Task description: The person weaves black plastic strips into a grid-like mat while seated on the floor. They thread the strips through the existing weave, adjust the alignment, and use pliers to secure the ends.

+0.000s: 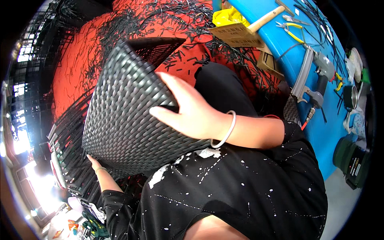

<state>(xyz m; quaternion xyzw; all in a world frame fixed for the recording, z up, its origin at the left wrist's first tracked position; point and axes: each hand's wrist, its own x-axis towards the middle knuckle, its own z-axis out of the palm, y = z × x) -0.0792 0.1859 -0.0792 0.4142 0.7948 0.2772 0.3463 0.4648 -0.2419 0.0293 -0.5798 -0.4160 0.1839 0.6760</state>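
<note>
Black woven piece (pixel 124 108), edge in grasp of right hand (pixel 190 108), left hand (pixel 94 163) at lower corner, grip unclear.

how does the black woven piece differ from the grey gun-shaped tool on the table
The black woven piece is broad, the grey gun-shaped tool smaller. The piece shows woven strips; the tool has a solid body. The piece is held tilted; the tool lies on the blue table.

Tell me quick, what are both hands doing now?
Left hand: at a lower corner of the black woven piece; mostly hidden, can't tell if closed.
Right hand: holding the black woven piece's edge.
</note>
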